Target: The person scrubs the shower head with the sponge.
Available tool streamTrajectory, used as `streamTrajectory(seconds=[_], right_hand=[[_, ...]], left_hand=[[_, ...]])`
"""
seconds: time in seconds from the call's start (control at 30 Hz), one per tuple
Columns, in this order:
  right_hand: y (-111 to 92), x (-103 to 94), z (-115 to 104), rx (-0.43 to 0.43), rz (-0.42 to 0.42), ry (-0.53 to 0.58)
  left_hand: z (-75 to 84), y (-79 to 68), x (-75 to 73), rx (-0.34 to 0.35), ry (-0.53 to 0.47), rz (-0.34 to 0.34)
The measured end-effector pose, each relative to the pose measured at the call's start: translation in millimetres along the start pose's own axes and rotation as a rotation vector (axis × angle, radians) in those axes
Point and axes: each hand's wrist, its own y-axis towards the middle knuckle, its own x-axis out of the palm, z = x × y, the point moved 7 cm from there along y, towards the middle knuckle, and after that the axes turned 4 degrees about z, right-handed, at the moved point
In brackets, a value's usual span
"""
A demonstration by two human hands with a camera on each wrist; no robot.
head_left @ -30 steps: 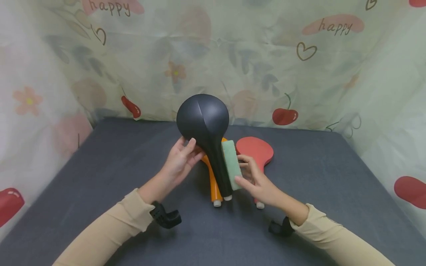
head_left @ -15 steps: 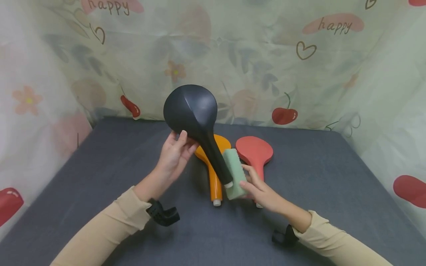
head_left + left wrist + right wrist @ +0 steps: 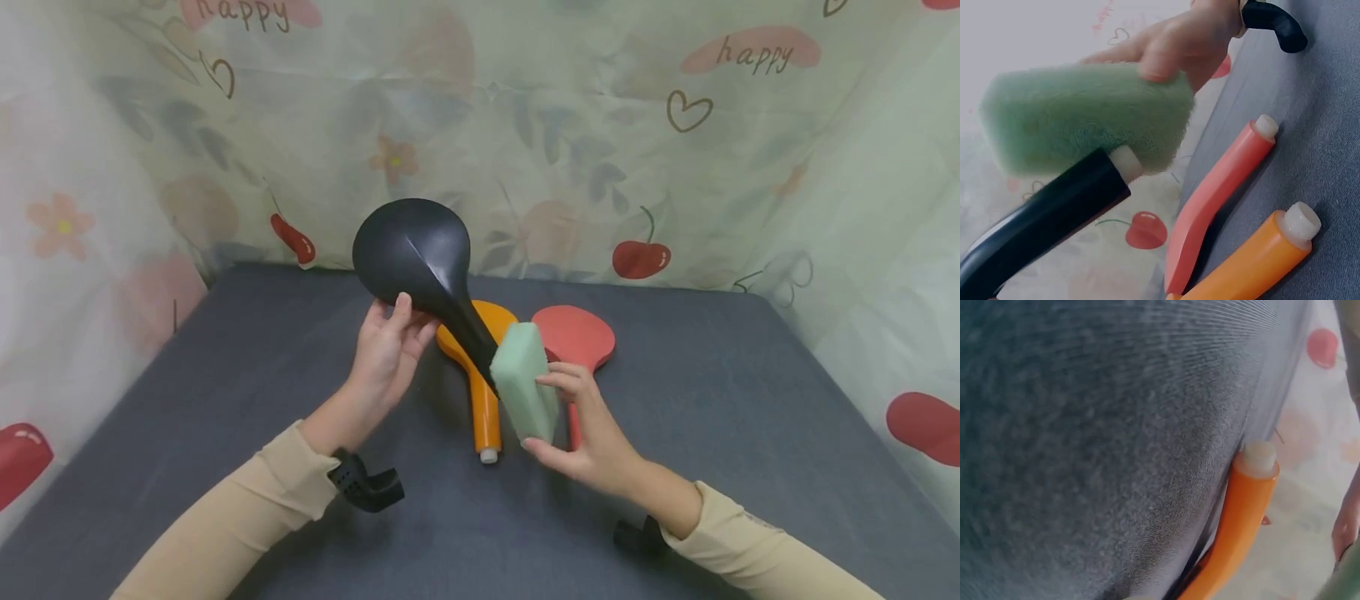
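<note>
My left hand (image 3: 381, 354) holds a black shower head (image 3: 412, 250) by the underside of its round head, thumb in front and fingers behind. It is raised and tilted, its handle slanting down to the right. My right hand (image 3: 596, 433) grips a light green sponge (image 3: 519, 379) against that handle's lower end, hiding the end in the head view. In the left wrist view the sponge (image 3: 1085, 115) lies just behind the handle (image 3: 1054, 219) and its white end piece (image 3: 1125, 162). A corner of the sponge (image 3: 1344, 578) shows in the right wrist view.
An orange shower head (image 3: 486, 408) and a red shower head (image 3: 577, 333) lie side by side on the dark grey cloth-covered table (image 3: 300, 533), behind and below the hands. A patterned curtain (image 3: 450, 108) encloses the back and sides. Each wrist wears a black camera mount (image 3: 367, 483).
The black shower head has moved left and tilted further, handle toward the right. The sponge has turned and slid along the handle to its lower end; my right fingers have shifted on it.
</note>
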Motion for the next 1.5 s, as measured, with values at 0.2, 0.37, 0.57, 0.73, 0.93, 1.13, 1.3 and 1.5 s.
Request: streamTrajectory(seconds=[0.2, 0.37, 0.57, 0.73, 0.93, 1.13, 1.3, 1.5], right_hand=[[-5, 9.2, -21, -0.286, -0.029, -0.285], [-7, 8.5, -20, -0.31, 0.002, -0.359], [-1, -2.5, 0, 0.021, 0.097, -0.163], [0, -0.4, 16, 0.315, 0.112, 0.148], [1, 4.0, 22, 0.435, 0.148, 0.431], [4, -0.9, 23, 0.464, 0.207, 0.547], [7, -11.4, 27, 0.495, 0.246, 0.481], [9, -25.4, 35, 0.532, 0.249, 0.364]], left_hand=[[-0.2, -0.1, -3.8, -0.002, -0.01, 0.056], [0.3, 0.0, -7.2, -0.006, -0.039, 0.116], [2.8, -1.9, -6.8, -0.008, -0.062, 0.142], [2.0, -3.7, -6.8, -0.024, -0.098, 0.156], [-0.8, -4.4, -7.9, -0.027, -0.114, 0.158], [-1.3, -4.8, -7.6, -0.022, -0.127, 0.149], [-0.5, -4.6, -10.4, -0.015, -0.065, 0.143], [0.2, -1.5, -17.9, -0.065, 0.083, 0.152]])
